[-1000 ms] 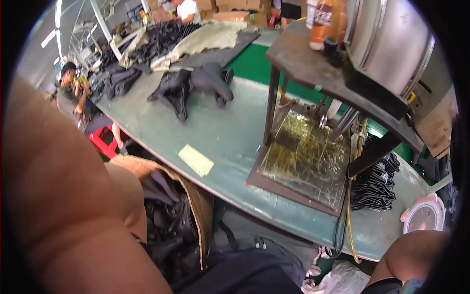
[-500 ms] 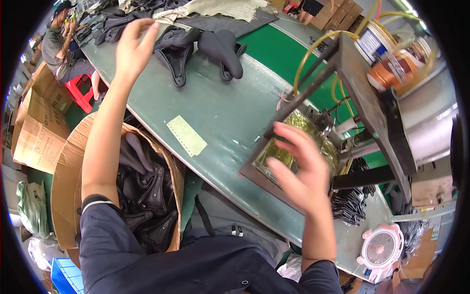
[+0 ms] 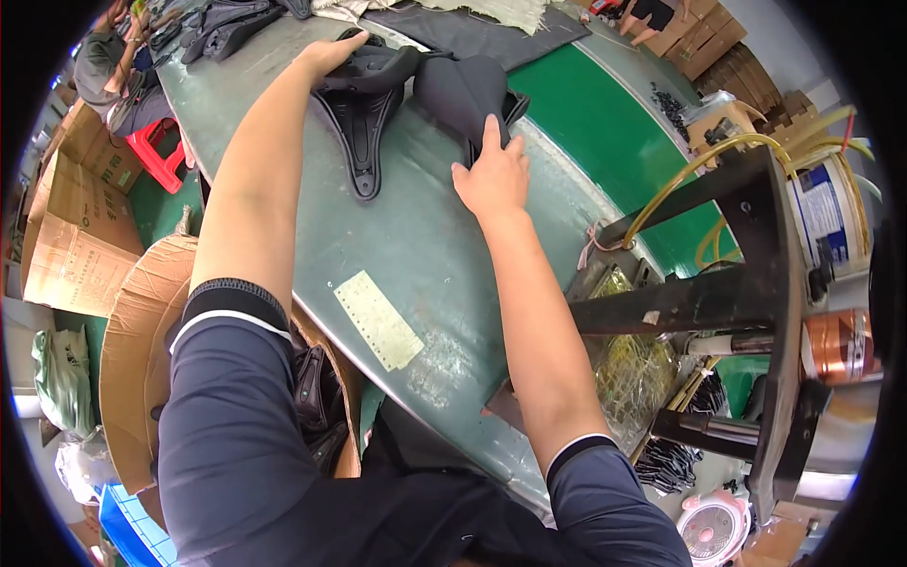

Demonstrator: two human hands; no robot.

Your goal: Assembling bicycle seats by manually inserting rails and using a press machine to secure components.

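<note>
Two black bicycle saddles lie side by side on the green-topped workbench. The left saddle [image 3: 365,128] is upside down, its hollow ribbed underside showing and its nose towards me. My left hand [image 3: 331,55] reaches to its far wide end, fingers stretched along the rim; part of the hand's grip is hidden. The right saddle [image 3: 460,93] lies with its smooth padded top up, overlapping another dark part beneath. On its nose rests my right hand [image 3: 496,178], index finger straight and thumb spread out to the side. Neither saddle is lifted off the bench.
A perforated pale card [image 3: 378,319] lies on the workbench [image 3: 444,246]. Right stands a dark metal frame [image 3: 680,307] with yellow hoses. An open cardboard box [image 3: 142,350] of saddles sits beside my left arm. Further back, a person [image 3: 109,71] sits by a red stool [image 3: 156,156].
Both hands have moved forward to the saddles. My right hand has left the metal frame's side, and my left has come down onto the upside-down saddle. The view has shifted too.
</note>
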